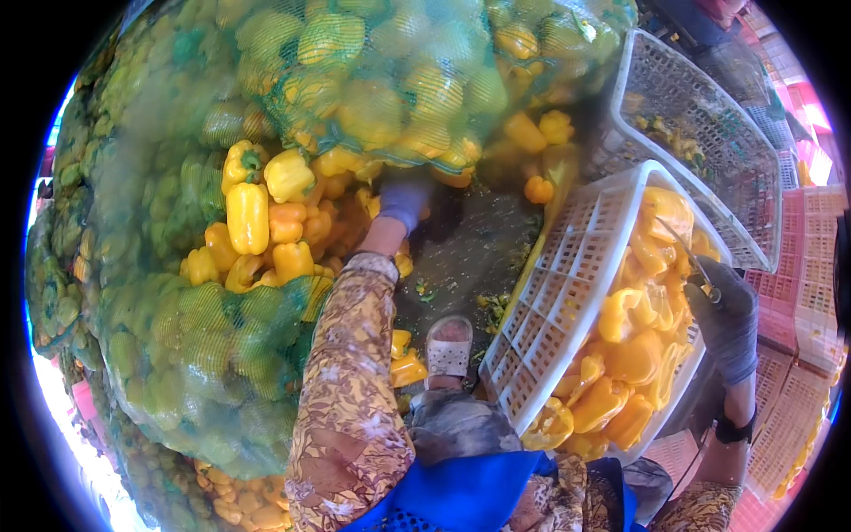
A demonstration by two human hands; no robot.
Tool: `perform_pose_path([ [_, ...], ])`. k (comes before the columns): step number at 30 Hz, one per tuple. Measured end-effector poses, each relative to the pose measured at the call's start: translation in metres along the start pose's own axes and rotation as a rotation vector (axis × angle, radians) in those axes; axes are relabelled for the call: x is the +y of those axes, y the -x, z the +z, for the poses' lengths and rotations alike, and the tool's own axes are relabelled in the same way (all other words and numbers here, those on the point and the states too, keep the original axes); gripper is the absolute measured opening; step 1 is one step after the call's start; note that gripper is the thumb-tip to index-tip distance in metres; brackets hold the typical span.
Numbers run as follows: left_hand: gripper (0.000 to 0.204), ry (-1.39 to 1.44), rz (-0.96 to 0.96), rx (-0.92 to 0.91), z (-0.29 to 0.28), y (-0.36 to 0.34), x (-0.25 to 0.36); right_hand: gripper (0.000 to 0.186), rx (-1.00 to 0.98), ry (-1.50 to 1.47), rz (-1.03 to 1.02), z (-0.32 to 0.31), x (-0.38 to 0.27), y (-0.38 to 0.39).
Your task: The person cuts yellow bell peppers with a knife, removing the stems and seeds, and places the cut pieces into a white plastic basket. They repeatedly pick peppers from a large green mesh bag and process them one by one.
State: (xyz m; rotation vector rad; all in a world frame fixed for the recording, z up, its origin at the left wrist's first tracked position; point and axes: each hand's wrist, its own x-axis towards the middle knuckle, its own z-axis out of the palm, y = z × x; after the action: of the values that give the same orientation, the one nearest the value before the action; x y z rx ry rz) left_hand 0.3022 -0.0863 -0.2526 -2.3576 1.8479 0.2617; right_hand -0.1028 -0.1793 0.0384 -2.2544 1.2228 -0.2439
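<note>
My left hand point(404, 200), in a bluish-purple glove, reaches in at the lower edge of a green net sack point(381, 97) full of yellow peppers. Its fingers are blurred and partly hidden there, so I cannot tell what they hold. Loose yellow bell peppers point(247, 218) are heaped just left of that hand. On the right, my right hand point(725, 321), in a grey glove, is closed round a small knife point(683, 244), whose thin blade points up and left over a white plastic crate point(523, 328). Cut yellow peppers point(629, 359), some split open, fill that crate.
A second white crate point(700, 115) with scraps inside stands behind the filled one. More net sacks point(195, 355) bulge along the left. Pink crates point(811, 230) are stacked at far right. Pepper bits lie on the dark wet floor point(470, 257) near my shoe point(448, 350).
</note>
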Motion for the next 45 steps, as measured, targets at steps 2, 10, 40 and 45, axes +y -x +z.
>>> perform_pose_path([
  [2, 0.057, 0.380, -0.233, -0.095, -0.016, 0.012, 0.004, 0.035, -0.007, -0.022, -0.002, 0.000, -0.012, 0.004],
  [10, 0.072, 1.399, 0.106, 0.304, -0.109, 0.054, 0.074, 0.023, -0.218, -0.626, 0.279, 0.034, -0.030, 0.026],
  [40, 0.052, 0.673, 0.515, 0.620, -0.308, 0.168, 0.303, 0.021, -0.140, -0.445, 0.150, 0.058, 0.021, 0.217],
  [45, 0.057, 1.188, 0.505, 0.060, -0.326, 0.172, 0.283, 0.016, 0.371, -0.573, 0.350, 0.016, 0.030, 0.228],
])
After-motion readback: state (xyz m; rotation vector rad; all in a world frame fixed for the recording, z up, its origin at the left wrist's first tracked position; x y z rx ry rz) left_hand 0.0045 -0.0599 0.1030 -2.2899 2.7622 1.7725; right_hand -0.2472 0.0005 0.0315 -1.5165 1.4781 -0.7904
